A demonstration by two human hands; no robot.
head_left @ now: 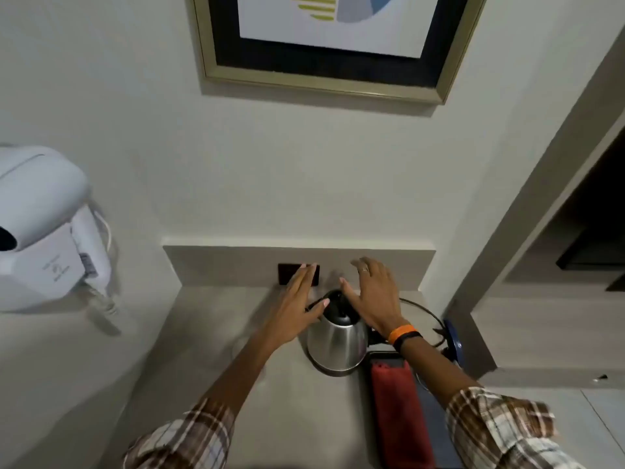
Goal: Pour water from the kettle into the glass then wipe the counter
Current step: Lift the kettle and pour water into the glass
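Note:
A steel kettle (pixel 338 340) with a black lid stands on the grey counter (pixel 209 333), near the back wall. My left hand (pixel 297 306) hovers open just left of the lid, fingers spread. My right hand (pixel 375 296) is open above and to the right of the lid, with orange and black bands on its wrist. Neither hand grips anything. A folded red cloth (pixel 399 414) lies on a dark tray (pixel 436 431) right of the kettle. No glass shows in this view.
A black power cord (pixel 429 313) loops behind the kettle toward a blue object (pixel 455 340) at the counter's right end. A dark wall socket (pixel 287 274) sits behind my left hand. A white wall-mounted hairdryer (pixel 44 231) hangs at left. A framed picture (pixel 334 42) hangs above.

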